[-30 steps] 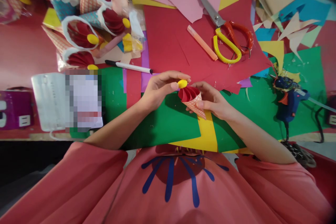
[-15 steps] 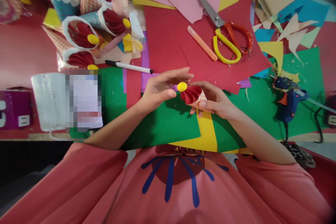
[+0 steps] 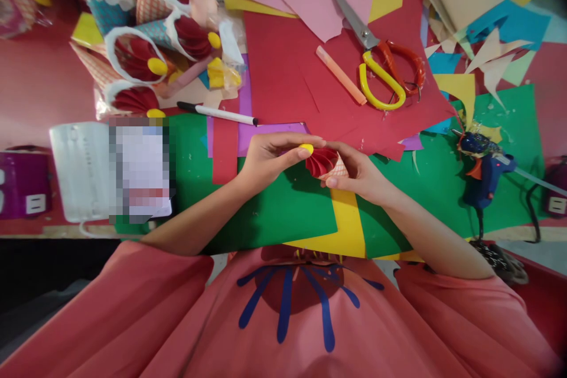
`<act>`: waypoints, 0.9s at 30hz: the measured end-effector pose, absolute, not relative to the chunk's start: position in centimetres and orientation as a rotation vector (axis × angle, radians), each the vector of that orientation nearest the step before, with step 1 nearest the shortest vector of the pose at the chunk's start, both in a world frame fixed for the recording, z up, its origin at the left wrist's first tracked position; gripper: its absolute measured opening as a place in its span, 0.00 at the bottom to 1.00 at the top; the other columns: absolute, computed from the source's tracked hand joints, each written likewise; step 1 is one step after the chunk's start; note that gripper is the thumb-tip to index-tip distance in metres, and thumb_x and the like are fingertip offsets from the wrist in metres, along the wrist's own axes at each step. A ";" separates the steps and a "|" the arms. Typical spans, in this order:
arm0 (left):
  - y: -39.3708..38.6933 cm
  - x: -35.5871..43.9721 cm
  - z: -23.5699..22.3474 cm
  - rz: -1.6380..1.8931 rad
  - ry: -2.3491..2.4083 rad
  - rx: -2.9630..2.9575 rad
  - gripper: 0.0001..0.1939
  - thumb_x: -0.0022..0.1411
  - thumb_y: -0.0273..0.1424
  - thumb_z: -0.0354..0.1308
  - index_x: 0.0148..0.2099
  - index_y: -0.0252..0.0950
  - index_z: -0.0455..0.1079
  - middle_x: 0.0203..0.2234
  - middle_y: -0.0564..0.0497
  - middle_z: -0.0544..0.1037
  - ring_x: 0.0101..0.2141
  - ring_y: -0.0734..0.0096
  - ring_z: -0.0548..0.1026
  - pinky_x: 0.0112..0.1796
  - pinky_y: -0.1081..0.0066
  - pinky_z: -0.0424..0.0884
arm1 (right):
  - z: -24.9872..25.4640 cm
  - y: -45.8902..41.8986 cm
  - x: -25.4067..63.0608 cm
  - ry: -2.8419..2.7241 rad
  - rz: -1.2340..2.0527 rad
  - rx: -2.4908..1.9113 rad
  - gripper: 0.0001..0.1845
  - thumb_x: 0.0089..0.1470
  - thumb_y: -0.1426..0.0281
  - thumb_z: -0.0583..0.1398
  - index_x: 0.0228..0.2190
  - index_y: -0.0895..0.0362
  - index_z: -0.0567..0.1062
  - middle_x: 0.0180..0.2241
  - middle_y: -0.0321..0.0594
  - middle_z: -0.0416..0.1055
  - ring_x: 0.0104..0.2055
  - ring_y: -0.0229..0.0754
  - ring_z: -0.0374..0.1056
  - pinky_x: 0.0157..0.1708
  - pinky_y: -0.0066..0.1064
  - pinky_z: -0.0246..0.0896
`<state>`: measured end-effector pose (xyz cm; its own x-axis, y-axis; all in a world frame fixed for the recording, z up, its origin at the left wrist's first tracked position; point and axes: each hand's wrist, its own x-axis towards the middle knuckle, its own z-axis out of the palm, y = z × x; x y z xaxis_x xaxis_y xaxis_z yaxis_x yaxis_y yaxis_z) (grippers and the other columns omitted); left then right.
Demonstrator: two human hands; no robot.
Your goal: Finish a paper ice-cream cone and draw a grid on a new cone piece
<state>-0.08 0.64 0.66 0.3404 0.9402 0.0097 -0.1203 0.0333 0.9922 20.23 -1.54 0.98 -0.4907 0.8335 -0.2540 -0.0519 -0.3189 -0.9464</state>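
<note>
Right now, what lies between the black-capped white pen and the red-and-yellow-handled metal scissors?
In the head view, a slim orange stick lies there on red paper.

Cone (image 3: 336, 169) (red-pleated) in right hand (image 3: 361, 177)

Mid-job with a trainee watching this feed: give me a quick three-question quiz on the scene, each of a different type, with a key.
1. Multiple choice: what does the person's right hand hold?
a) a white pen
b) an orange marker
c) a checkered paper cone

2. True or false: in the picture, the blue glue gun lies to the right of the scissors.

3. Fill in: the small oval piece by the thumb of the left hand is ____ in colour.

Key: 1. c; 2. true; 3. yellow.
</note>
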 end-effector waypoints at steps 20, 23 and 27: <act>1.1 0.1 0.0 1.105 0.715 1.188 0.20 0.53 0.38 0.71 0.48 0.44 0.77 0.43 0.51 0.83 0.46 0.67 0.81 0.47 0.72 0.77 | 0.6 -1.7 20.3 -1.268 1.921 -1.026 0.34 0.51 0.46 0.62 0.53 0.53 0.69 0.44 0.41 0.74 0.39 0.41 0.71 0.32 0.31 0.67; 1.1 0.1 -0.1 1.122 0.775 1.222 0.16 0.52 0.39 0.72 0.42 0.40 0.78 0.39 0.50 0.83 0.43 0.67 0.81 0.45 0.71 0.77 | 0.8 -1.8 20.1 -1.250 1.898 -1.018 0.30 0.51 0.49 0.64 0.51 0.51 0.68 0.48 0.41 0.72 0.44 0.41 0.71 0.39 0.33 0.70; 1.1 0.1 0.3 1.094 0.827 1.267 0.15 0.53 0.42 0.70 0.40 0.38 0.80 0.36 0.49 0.83 0.38 0.68 0.81 0.42 0.70 0.77 | 1.2 -1.9 20.0 -1.284 1.848 -1.013 0.28 0.50 0.53 0.66 0.48 0.50 0.67 0.52 0.42 0.69 0.53 0.44 0.69 0.50 0.38 0.68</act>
